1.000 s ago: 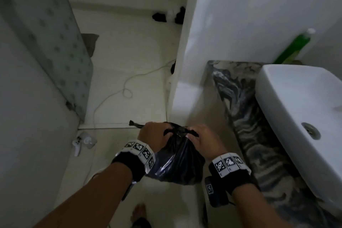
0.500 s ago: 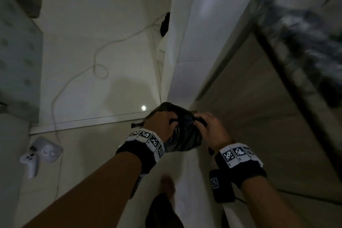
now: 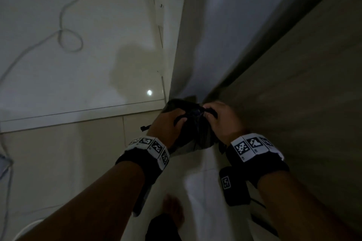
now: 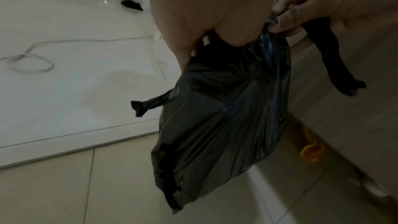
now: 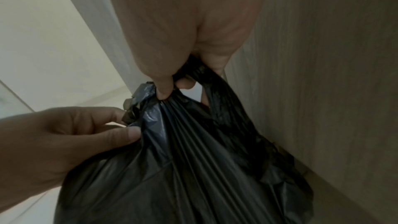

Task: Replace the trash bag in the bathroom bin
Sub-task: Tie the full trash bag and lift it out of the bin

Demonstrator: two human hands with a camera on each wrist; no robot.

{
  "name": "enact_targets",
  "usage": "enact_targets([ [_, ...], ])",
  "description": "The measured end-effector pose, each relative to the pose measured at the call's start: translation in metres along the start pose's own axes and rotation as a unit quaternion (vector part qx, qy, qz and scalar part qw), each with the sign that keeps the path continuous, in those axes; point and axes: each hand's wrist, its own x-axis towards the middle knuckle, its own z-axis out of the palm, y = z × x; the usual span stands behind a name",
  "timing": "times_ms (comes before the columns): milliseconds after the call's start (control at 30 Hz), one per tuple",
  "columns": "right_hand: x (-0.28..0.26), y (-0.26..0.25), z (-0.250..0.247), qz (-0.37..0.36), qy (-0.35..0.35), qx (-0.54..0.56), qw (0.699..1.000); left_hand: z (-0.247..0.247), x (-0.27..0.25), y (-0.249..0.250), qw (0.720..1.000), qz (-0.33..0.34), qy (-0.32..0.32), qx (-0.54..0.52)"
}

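A full black trash bag [image 3: 193, 133] [image 4: 221, 113] [image 5: 185, 168] hangs between my two hands above the tiled floor, close to a wood-grain cabinet side. My left hand [image 3: 170, 123] [image 5: 71, 134] pinches the gathered plastic at the bag's neck on the left. My right hand [image 3: 219, 119] [image 5: 172, 84] [image 4: 301, 14] grips the twisted handle strip on the right of the neck. A loose black handle end [image 4: 336, 67] dangles below the right hand, and another short tied end [image 4: 146, 104] sticks out on the left. No bin is in view.
The wood-grain cabinet side [image 3: 293, 94] stands right beside the bag. A white wall corner [image 3: 176, 35] rises ahead. A white cable [image 3: 66, 39] loops over the pale floor at left. My bare foot [image 3: 173, 211] is below the hands. A small orange object [image 4: 311, 151] lies at the cabinet's foot.
The head view has tilted down, so the sink and counter have left the frame. Both hands kept hold of the bag's neck and carried it toward the cabinet corner.
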Motion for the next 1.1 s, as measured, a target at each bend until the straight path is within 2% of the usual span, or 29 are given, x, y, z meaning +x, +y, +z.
enact_targets([
  [167,0.03,0.013,0.016,0.008,0.002,-0.007,1.0,0.012,0.025,-0.013,0.999,-0.015,0.028,-0.008],
  [267,0.042,0.015,0.027,0.009,0.016,0.01,1.0,0.014,0.035,-0.025,0.999,-0.001,0.029,0.032],
  [333,0.044,0.02,0.038,0.035,0.009,0.023,0.999,0.014,0.034,-0.036,0.997,-0.016,0.026,0.066],
  [467,0.047,0.025,0.053,0.094,0.008,0.049,0.994,0.015,0.026,-0.05,0.992,-0.09,0.014,0.088],
  [700,0.043,0.018,0.061,0.147,0.001,0.054,0.988,0.016,0.023,-0.059,0.992,-0.092,-0.025,0.079],
  [1100,0.011,0.007,0.05,0.135,0.005,0.062,0.989,-0.007,-0.002,-0.036,0.994,-0.082,-0.038,0.065],
])
